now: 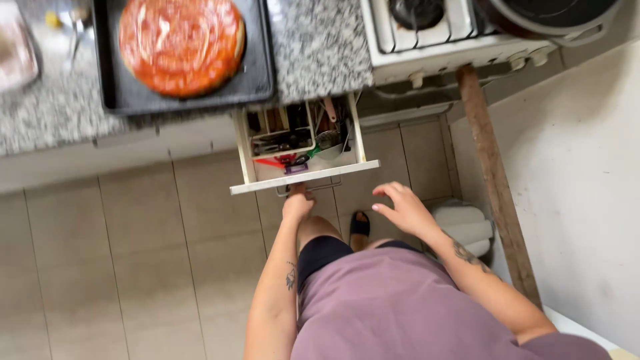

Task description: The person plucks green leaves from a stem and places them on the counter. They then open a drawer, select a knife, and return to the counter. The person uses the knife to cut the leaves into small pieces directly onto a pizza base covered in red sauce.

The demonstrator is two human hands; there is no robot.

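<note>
With the left hand (297, 203) clamped on the handle (303, 189) of the open drawer (303, 179), a straight, level pull suits best, while the right hand (403, 208) hovers near, fingers apart

White cutlery drawer (303, 177) pulled open beneath the counter, full of utensils.

Above the open drawer (303, 143) we find our way in from the top crowded with utensils (293, 137), the counter edge (200, 113) overhanging its back, while open floor (133, 253) lies below its front panel.
</note>
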